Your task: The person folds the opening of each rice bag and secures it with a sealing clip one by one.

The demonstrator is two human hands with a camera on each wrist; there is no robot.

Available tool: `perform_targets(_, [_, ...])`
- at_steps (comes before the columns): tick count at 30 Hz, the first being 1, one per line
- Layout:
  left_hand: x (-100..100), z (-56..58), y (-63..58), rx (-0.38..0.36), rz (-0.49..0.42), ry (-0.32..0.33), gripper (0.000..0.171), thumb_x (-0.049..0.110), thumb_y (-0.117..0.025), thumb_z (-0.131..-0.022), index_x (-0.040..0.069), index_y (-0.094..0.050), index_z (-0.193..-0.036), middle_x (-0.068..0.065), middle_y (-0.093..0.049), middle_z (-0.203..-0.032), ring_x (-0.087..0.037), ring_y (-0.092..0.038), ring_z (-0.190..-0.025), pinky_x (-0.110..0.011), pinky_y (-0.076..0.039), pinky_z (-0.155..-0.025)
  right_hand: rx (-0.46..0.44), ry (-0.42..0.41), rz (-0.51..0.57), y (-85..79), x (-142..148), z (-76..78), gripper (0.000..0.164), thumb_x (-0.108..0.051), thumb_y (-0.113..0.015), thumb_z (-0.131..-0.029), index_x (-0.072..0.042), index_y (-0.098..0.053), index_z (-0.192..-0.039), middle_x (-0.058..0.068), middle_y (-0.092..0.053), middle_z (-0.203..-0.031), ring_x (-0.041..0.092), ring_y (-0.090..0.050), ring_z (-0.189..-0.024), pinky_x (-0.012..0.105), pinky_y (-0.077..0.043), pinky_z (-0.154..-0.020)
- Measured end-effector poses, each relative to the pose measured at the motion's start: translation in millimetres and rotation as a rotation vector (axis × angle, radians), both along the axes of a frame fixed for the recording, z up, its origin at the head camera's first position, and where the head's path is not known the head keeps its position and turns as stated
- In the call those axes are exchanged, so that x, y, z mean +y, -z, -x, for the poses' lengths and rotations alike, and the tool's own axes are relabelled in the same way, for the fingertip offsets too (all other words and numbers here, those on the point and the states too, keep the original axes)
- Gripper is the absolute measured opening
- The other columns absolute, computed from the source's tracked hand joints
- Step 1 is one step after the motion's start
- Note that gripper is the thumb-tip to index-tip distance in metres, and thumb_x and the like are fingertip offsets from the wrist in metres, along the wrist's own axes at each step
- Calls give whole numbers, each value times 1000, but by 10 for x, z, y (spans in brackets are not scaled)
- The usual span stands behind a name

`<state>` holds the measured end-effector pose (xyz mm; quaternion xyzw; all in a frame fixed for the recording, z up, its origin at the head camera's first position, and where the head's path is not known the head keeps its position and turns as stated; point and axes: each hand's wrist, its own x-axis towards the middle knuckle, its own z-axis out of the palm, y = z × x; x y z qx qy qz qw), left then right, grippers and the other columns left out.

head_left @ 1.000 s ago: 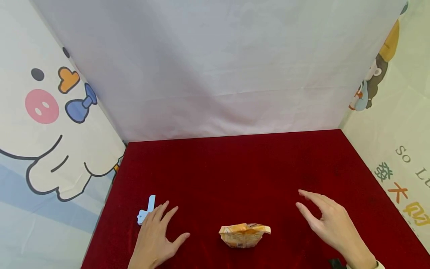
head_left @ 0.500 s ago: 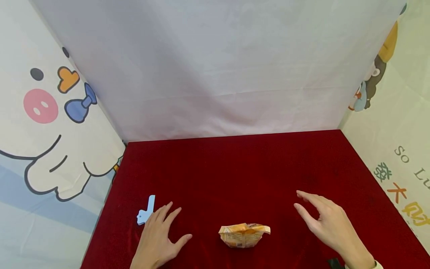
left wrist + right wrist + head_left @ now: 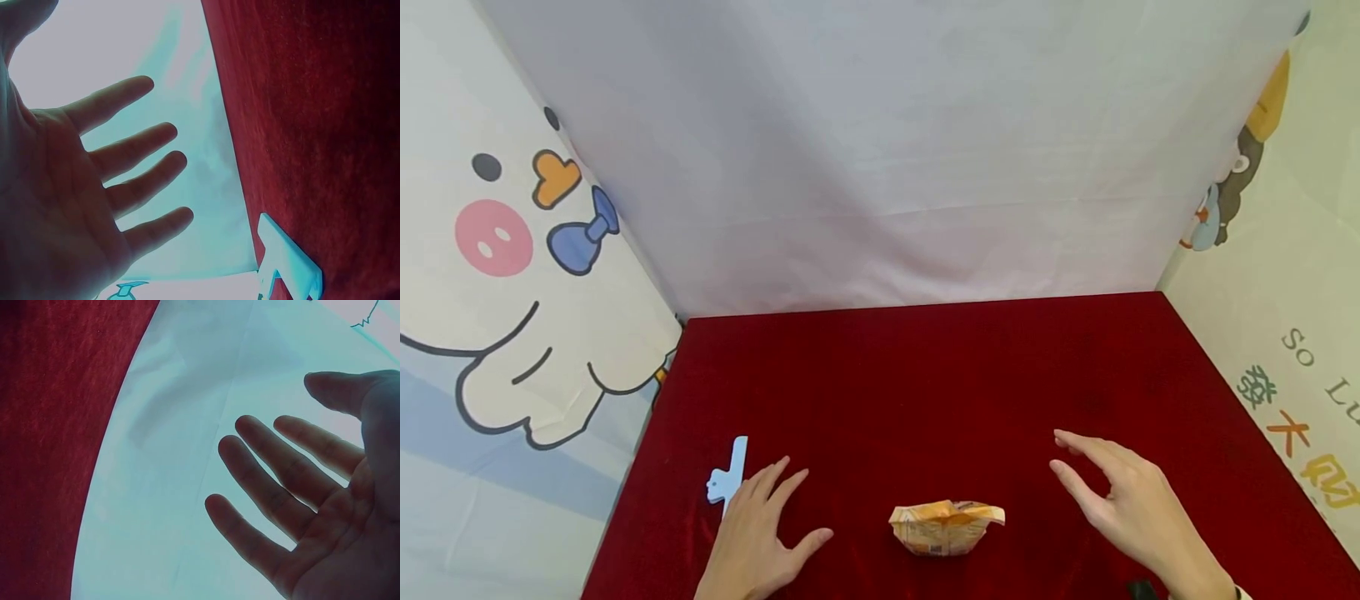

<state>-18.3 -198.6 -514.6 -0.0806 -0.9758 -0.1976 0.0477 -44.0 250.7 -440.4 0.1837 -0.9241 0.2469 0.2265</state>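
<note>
- Head view, middle: a creased orange-and-yellow packet (image 3: 943, 533) sits on a table covered in deep red cloth (image 3: 910, 375), near its front edge and between the person's two hands, touched by neither.
- Head view, left: the left hand (image 3: 755, 537) reaches in with fingers slightly spread and thumb stretched toward the packet. Just beyond it lies a pale blue clip (image 3: 727, 483), partly hidden behind the hand.
- Head view, right: the right hand (image 3: 1127, 500) is gently bent, thumb apart from the fingers, pinching nothing. It is farther from the packet than the left.
- Left wrist view: four fingers, nearly straight, show gaps between them. The clip is at the lower right, apart from the fingers; the packet is out of sight.
- Right wrist view: the fingers are loosely fanned, with only pale backdrop behind them.
- My judgement on handling: the packet looks thin and easily crushed, so a light hold at its upper edge should suit it, with the other hand steadying it. The clip's long bar looks the easiest part to pinch.
</note>
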Motion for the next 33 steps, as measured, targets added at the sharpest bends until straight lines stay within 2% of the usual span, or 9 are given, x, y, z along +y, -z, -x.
perform_targets(8, [29,13,14,33,-17,25,74,64,-77,-87,16,-67,-143,-12,-59,-154,-38,-56,-140,-66,-46,-113,-2,3,-4,2,-17,2,49,-9,-91,-79,-14,-77,-126,-1,-81,-114,24,-77,-98,5,-50,-89])
perform_targets(27, [84,53,9,126,-45,63,77,54,-83,-84,14,-64,-147,-14,-64,-149,-39,-60,-135,-63,-49,-110,-19,4,-1,-20,-73,-38,48,-9,-90,-80,-15,-78,-125,0,-81,-117,24,-77,-102,-2,-41,-96])
perform_targets(33, [116,61,18,138,-58,62,78,54,-84,-83,15,-63,-148,-13,-63,-149,-38,-60,-136,-63,-49,-110,-1,-1,-12,-51,-88,-44,47,-9,-91,-79,-14,-78,-124,1,-81,-117,24,-77,-102,0,-43,-96])
